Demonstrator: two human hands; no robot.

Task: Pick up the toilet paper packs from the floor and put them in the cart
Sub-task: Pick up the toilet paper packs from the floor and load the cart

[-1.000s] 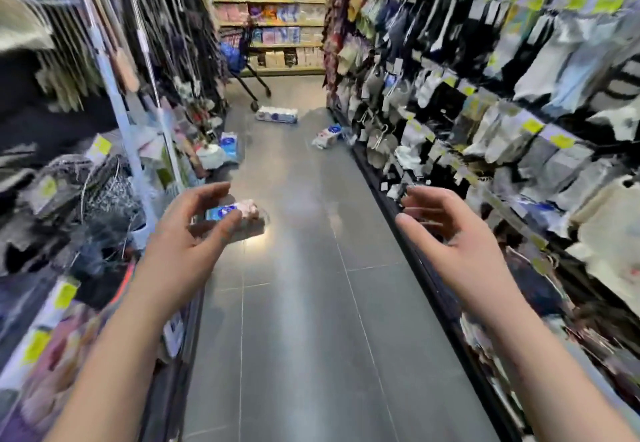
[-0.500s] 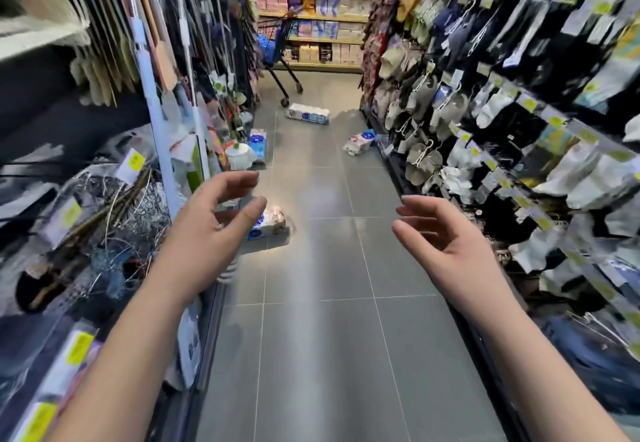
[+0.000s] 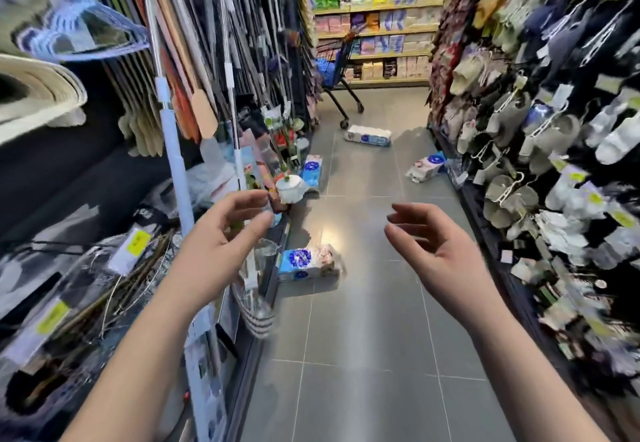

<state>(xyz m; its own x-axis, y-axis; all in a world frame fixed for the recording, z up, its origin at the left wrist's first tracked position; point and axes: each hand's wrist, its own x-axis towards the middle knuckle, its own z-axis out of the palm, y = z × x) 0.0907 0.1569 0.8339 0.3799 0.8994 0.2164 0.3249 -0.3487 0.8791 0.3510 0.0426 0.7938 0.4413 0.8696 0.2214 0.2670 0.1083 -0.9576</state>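
Ahead, left hand (image 3: 221, 251) and right hand (image 3: 446, 254) raised palms inward, fingers loosely curled and spread, both empty, nearest toilet paper pack (image 3: 308, 263) on the floor (image 3: 363, 355) between them, cart (image 3: 337, 70) far down the aisle.

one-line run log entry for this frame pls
phase: approach | left hand: open, empty | right hand: open, empty | nearest pack: on floor, untouched | cart: far end of aisle

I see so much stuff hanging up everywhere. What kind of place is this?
It looks like a shop aisle. Slippers with price tags hang on the right, shelves at the far end are stacked with packaged goods, and a shopping cart stands at the end of the tiled floor.
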